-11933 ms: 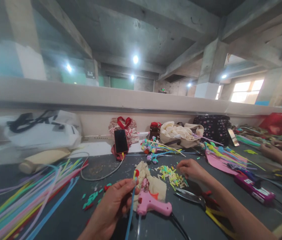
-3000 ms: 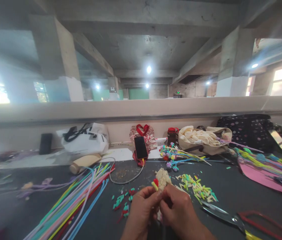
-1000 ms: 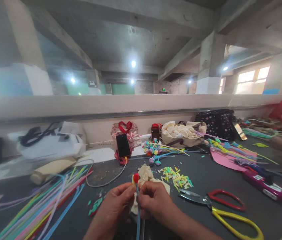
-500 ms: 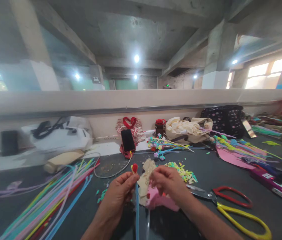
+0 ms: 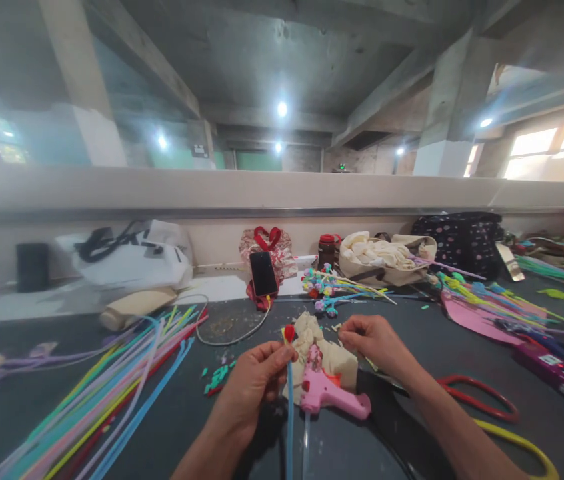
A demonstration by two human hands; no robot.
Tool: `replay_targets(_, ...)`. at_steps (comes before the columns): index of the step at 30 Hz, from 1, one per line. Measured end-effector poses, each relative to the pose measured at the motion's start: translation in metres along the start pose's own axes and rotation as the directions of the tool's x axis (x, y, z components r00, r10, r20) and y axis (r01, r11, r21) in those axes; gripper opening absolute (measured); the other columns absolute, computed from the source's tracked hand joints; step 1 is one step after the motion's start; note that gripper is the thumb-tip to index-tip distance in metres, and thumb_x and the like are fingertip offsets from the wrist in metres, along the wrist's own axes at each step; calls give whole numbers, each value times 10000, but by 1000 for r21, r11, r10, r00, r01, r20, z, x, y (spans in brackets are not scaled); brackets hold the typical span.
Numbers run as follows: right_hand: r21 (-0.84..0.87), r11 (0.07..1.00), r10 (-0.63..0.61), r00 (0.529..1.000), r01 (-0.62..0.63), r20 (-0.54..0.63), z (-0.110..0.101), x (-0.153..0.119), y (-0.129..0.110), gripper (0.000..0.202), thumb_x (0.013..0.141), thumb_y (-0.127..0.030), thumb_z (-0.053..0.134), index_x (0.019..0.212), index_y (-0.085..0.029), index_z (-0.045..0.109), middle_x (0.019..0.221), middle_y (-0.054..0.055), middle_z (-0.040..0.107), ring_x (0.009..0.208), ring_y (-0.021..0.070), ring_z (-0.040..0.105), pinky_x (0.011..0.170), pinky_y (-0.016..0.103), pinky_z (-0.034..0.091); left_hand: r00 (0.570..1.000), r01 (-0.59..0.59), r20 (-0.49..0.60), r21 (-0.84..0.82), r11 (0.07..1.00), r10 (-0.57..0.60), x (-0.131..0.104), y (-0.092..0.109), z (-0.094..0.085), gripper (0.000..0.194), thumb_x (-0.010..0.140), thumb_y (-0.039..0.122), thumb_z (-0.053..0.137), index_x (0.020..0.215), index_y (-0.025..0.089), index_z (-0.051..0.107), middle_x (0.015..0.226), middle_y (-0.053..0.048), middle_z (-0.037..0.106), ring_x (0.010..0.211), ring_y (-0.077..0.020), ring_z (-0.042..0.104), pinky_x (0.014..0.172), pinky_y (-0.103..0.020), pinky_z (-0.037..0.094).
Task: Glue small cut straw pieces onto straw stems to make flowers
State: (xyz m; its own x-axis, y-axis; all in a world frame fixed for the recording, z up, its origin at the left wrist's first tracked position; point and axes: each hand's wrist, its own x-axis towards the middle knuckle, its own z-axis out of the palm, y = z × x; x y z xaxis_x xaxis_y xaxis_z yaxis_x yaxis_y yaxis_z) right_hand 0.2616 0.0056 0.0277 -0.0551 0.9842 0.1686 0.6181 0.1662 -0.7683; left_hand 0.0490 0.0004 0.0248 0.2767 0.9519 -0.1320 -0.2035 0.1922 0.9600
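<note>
My left hand (image 5: 265, 373) pinches a blue pipe cleaner (image 5: 290, 420) upright, with a red tip (image 5: 289, 333) and a bit of yellow showing above the fingers. Over to the right, my right hand (image 5: 375, 340) has its fingertips closed together at the pile of short cut pieces, which it mostly covers. Small pale bits (image 5: 337, 327) show by those fingertips; whether any is gripped is unclear. Between the hands a pink glue gun (image 5: 329, 392) lies on a crumpled beige cloth (image 5: 307, 330), a clear glue stick (image 5: 307, 437) running out toward me.
Scissors with red and yellow handles (image 5: 512, 440) lie right, partly under my forearm. Long colored pipe cleaners (image 5: 107, 393) fill the left. Green snippets (image 5: 218, 379) lie near my left hand. Behind are a phone (image 5: 263, 273) on a cable, small flowers (image 5: 325, 283) and a beige bag (image 5: 387, 257).
My right hand has moved right from above the glue gun to the cut pieces, uncovering the gun. My left hand still holds the blue pipe cleaner. The view has shifted slightly.
</note>
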Motion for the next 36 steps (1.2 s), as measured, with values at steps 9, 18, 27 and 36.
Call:
replay_targets(9,-606,743,-134,950,284,282,24,-21,-5,365,484,-434,659,763,-205,612,770,21,616,626,172,526,483,229,242,998,15,69,-91,996,-9,6,-6,-5,235,625,338,658,618,117,582,428,76,369,369,-10,234,347,-139,135)
replay_targets(18,-510,824,-136,960,247,246,16,-16,3,194,590,-304,571,754,-202,594,724,-2,598,617,142,497,504,219,266,982,165,-39,-299,940,-185,16,-22,-7,151,610,237,670,666,118,596,647,-43,628,549,-101,573,480,-185,433)
replay_targets(27,-292,942,-92,965,164,246,1,-13,7,202,560,-253,608,747,-176,621,703,-12,582,613,136,494,489,201,290,980,191,-27,-164,968,-198,26,-42,2,137,579,202,667,549,103,576,526,-52,625,464,-110,566,509,-221,437)
replay_targets(36,568,818,-27,981,-91,195,-34,-11,10,286,637,-330,586,834,-124,613,590,14,570,512,120,487,472,213,341,979,194,-28,-132,972,-200,29,-43,4,139,557,196,664,512,107,567,479,-24,586,387,-71,485,460,-205,387)
